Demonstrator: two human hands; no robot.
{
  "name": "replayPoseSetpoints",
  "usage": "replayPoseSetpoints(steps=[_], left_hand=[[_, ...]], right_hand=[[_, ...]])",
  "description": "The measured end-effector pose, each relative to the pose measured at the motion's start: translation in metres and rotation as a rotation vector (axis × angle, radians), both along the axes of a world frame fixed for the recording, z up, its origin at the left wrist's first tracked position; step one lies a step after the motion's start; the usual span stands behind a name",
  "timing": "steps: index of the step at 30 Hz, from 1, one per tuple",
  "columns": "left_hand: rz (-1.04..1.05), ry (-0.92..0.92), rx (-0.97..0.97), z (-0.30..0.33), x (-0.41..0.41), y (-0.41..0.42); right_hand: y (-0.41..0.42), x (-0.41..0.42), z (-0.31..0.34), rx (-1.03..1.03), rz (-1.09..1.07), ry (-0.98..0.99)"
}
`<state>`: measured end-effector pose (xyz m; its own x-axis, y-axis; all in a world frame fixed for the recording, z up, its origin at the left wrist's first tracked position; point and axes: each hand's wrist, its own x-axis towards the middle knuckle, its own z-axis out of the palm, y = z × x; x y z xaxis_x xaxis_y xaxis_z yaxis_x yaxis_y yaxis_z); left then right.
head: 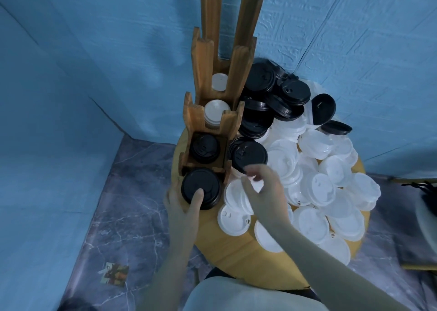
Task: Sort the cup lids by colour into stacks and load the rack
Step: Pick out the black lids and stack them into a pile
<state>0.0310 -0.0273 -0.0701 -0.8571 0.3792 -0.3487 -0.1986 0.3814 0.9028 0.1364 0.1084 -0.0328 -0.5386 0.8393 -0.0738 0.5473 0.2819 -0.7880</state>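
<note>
Blue walls, marble floor; round wooden table [236, 251]: left hand [182, 204] grips black stack [201, 187], right hand [262, 192] pinches white lid [256, 184]

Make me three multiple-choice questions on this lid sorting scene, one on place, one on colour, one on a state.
1. Where is the wooden rack?
A. left edge of the round table
B. on the floor
C. right edge

2. What colour is the lid stack under the left hand?
A. white
B. black
C. blue

3. What is the right hand doing?
A. resting flat
B. pinching a white lid
C. gripping the rack

Answers: 1 A, the rack stands at the table's left. 2 B, the stack is black. 3 B, fingers close on a white lid.
</note>
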Motion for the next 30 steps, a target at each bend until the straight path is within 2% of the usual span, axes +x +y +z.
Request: replayPoseSetpoints(steps=[2,5,8,10,13,15,17,19,21,23,26,28,30], left_hand=[[-0.05,0.201,-0.014,0.008,0.003,0.002],[-0.163,0.447,0.012,0.024,0.01,0.012],[-0.264,0.524,0.064,0.035,0.017,0.03],[-0.345,0.506,0.093,0.04,0.024,0.041],[-0.431,0.389,0.085,0.041,0.034,0.052],[-0.415,0.253,0.082,0.039,0.039,0.057],[-0.328,-0.003,0.133,0.042,0.042,0.062],[-0.207,-0.293,0.216,0.046,0.045,0.067],[-0.127,-0.539,0.32,0.049,0.045,0.072],[-0.066,-0.715,0.413,0.047,0.046,0.074],[-0.029,-0.732,0.441,0.045,0.045,0.072],[0.002,-0.709,0.432,0.043,0.044,0.067],[0.024,-0.699,0.446,0.041,0.043,0.062]], right_hand=[[0.024,-0.002,-0.003,0.272,0.055,-0.088],[0.05,-0.011,-0.019,0.383,0.187,-0.332],[0.062,-0.018,-0.03,0.39,0.284,-0.508],[0.062,-0.022,-0.036,0.443,0.32,-0.538],[0.064,-0.018,-0.038,0.519,0.253,-0.459],[0.062,-0.007,-0.032,0.53,0.231,-0.387],[0.058,0.012,-0.023,0.505,0.22,-0.284],[0.053,0.032,-0.012,0.347,0.239,-0.148],[0.046,0.048,-0.001,0.22,0.353,-0.062],[0.04,0.057,0.005,0.194,0.517,-0.081],[0.041,0.06,0.011,0.059,0.593,-0.023],[0.052,0.057,0.01,-0.042,0.459,0.064],[0.069,0.049,0.004,0.021,0.33,0.028]])
